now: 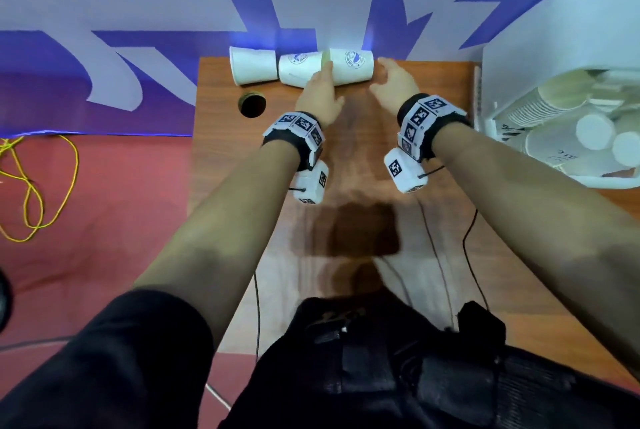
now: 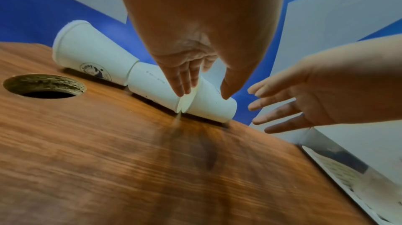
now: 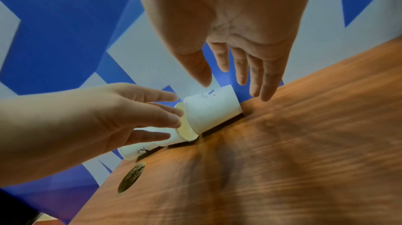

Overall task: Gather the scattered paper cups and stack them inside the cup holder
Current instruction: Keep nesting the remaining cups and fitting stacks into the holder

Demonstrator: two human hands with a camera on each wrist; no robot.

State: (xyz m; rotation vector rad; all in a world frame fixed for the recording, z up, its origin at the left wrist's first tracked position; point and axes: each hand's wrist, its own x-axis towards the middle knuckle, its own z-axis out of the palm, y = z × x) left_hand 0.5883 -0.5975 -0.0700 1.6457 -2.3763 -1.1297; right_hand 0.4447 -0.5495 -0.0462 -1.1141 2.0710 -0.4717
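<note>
Three white paper cups lie on their sides in a row along the far edge of the wooden table [image 1: 346, 158]: the left cup [image 1: 254, 66], the middle cup [image 1: 299, 68] and the right cup [image 1: 351, 66]. My left hand [image 1: 320, 89] reaches in with straight fingers [image 2: 185, 80] touching where the middle cup [image 2: 152, 84] meets the right cup [image 2: 213, 106], its thumb over the right cup. My right hand [image 1: 394, 80] hovers open just past the right cup [image 3: 211, 110], touching nothing. The white cup holder [image 1: 491, 123] with stacked cups stands at the right.
A round hole [image 1: 252, 104] is cut in the table near the left cup. The blue and white wall stands directly behind the cups. Thin black cables run over the near part of the table. Yellow cord lies on the red floor at the left.
</note>
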